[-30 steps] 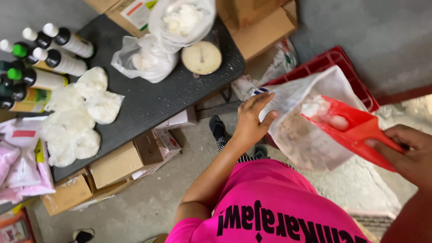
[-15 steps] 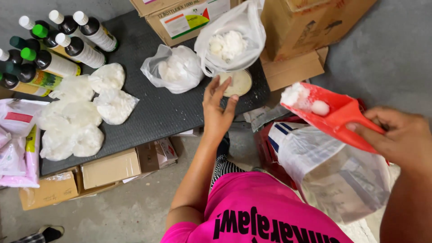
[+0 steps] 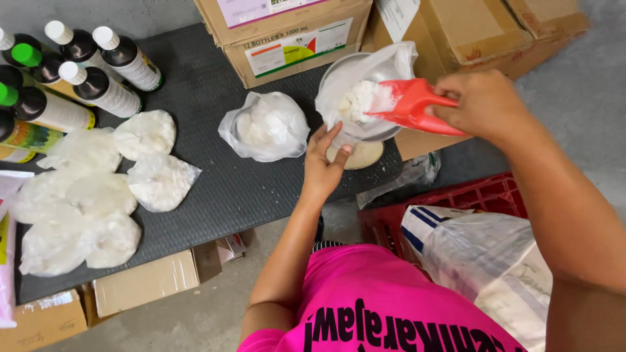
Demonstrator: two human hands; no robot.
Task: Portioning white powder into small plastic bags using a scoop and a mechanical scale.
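The right hand (image 3: 479, 101) has its fingers wrapped tight round the handle of a red plastic scoop (image 3: 411, 104), whose front end carries a heap of white powder (image 3: 358, 99). The scoop's mouth sits inside the open top of a thin clear plastic bag (image 3: 365, 78), which lines a round metal pan (image 3: 355, 124) at the near edge of the dark ribbed table (image 3: 215, 189). The left hand (image 3: 324, 166) reaches up from below with its fingers loosely spread, the tips touching the bag's lower side (whether they pinch the film is hard to tell). Just left of it lies a tied clear bag of white powder (image 3: 267, 125). Farther left, well apart, rests a cluster of filled clear bags (image 3: 98, 195), with dark bottles with white and green caps (image 3: 72, 78) behind them.
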